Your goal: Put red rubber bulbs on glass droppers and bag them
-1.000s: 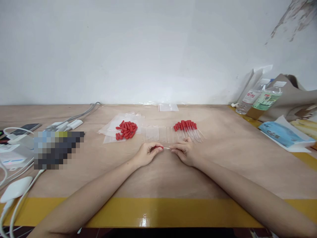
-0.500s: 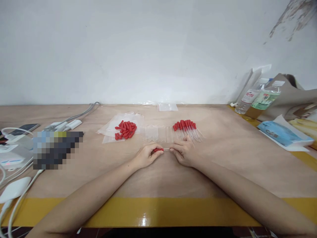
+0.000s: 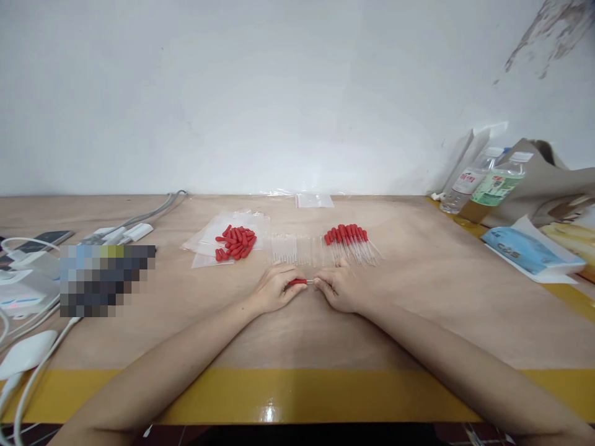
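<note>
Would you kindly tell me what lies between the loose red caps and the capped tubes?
Between the loose caps and the capped tubes, the head view shows an edge of the bags, then a row of clear tubes.

The left forearm [image 3: 186, 359] slants in from eight o'clock, the right forearm [image 3: 455, 353] from four (both bare). The left hand [image 3: 277, 288] points toward three o'clock, fingers curled against the thumb; the right hand [image 3: 343, 288] faces nine, fingertips pinched, the two just apart.
</note>
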`<state>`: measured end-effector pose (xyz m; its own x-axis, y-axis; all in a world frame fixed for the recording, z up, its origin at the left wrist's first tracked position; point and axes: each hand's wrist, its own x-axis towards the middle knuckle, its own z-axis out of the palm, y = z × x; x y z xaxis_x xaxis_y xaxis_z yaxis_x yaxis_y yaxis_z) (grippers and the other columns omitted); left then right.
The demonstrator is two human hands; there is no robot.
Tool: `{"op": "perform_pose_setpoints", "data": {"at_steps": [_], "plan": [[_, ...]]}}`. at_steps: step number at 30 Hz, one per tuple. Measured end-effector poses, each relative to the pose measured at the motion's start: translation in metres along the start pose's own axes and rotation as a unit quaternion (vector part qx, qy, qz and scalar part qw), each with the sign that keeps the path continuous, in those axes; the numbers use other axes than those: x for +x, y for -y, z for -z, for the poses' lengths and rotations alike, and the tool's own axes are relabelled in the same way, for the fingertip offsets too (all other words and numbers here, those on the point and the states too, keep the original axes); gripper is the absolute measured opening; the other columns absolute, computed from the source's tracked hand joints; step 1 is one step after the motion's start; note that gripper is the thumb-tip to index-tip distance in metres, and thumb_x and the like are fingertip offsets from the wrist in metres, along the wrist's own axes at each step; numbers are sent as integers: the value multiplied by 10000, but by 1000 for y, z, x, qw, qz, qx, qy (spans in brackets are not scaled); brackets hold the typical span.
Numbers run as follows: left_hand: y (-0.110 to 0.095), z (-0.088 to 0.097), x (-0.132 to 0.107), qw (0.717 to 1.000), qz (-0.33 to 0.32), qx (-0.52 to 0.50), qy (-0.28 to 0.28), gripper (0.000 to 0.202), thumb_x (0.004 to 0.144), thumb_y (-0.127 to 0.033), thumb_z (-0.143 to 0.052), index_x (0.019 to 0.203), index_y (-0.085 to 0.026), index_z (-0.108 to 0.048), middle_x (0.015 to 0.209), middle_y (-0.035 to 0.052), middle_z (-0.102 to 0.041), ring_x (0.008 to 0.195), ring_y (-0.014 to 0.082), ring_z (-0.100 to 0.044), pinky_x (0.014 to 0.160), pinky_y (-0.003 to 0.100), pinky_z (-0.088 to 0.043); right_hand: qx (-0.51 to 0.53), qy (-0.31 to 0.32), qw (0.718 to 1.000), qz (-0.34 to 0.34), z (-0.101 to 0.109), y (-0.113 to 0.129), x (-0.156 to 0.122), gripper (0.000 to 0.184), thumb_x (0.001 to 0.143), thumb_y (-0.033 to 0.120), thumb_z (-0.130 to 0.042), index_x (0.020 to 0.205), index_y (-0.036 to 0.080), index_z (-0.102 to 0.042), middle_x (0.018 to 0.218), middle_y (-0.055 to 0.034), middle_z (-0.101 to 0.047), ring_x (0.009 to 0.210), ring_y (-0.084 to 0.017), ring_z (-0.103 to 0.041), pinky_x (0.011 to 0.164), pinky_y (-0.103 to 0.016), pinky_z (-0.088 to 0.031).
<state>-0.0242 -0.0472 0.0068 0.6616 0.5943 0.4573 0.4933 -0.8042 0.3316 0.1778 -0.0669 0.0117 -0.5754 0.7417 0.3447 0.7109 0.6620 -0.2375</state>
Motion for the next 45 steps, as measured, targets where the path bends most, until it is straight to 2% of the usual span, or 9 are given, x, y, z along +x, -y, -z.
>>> {"op": "perform_pose_setpoints", "data": {"at_steps": [5,8,12,15,18,25,30,34,45], "plan": [[-4,9,3,999,11,21,34,213,851,-335,-453,853,-185,-604,811,38,-637,790,161,-557,756,294,-360,-20,22,1000,4,9,5,2,291,881,248,-356,725,190,-596,699,-4,-657,587,-108,-512,713,-294,-235],[-2,22,3,998,36,48,19,271,807,-394,-510,983,-201,-584,926,56,-626,890,195,-532,813,321,-347,-30,23,999,5,20,2,6,263,851,259,-409,713,195,-624,713,-15,-665,609,-118,-530,720,-299,-248],[17,44,-3,977,134,161,-31,504,739,-464,-566,1149,-185,-479,1077,94,-548,1004,251,-463,863,367,-337,-8,0,990,-142,35,-15,19,269,821,299,-433,678,200,-639,652,-9,-647,589,-134,-529,638,-274,-285],[34,60,-9,944,221,244,-22,403,734,-441,-566,1036,-176,-532,1029,96,-534,981,267,-458,843,371,-353,-26,-39,960,-276,38,-28,34,328,817,334,-403,614,190,-617,623,-25,-628,593,-152,-527,608,-279,-293],[43,70,-13,910,280,305,1,315,722,-418,-572,912,-168,-557,958,102,-527,949,281,-463,805,369,-376,-95,-52,937,-333,28,-36,48,339,807,321,-389,581,175,-595,626,-51,-618,625,-174,-535,652,-310,-296],[44,72,-16,880,337,333,40,234,757,-343,-535,900,-158,-537,991,125,-508,940,289,-486,747,361,-415,-176,-22,914,-365,2,-42,61,325,808,333,-384,692,141,-620,716,-120,-635,725,-250,-573,715,-397,-250],[52,70,-18,879,355,316,41,194,779,-265,-499,940,-156,-511,1012,119,-489,867,256,-544,703,334,-433,-173,-26,925,-338,0,-39,60,378,833,397,-344,762,145,-617,744,-118,-646,734,-242,-575,717,-385,-226],[56,69,-18,877,362,313,28,222,792,-274,-477,977,-154,-491,1014,121,-505,880,262,-559,710,336,-431,-164,-23,937,-309,-3,-30,63,301,830,309,-357,818,152,-613,779,-109,-657,723,-215,-581,715,-369,-222],[62,74,-18,888,354,291,27,160,784,-293,-480,858,-167,-547,877,98,-583,833,260,-573,682,335,-432,-155,52,927,-337,-7,-25,80,159,738,157,-474,703,138,-628,725,-122,-650,666,-223,-588,707,-382,-227]]}}
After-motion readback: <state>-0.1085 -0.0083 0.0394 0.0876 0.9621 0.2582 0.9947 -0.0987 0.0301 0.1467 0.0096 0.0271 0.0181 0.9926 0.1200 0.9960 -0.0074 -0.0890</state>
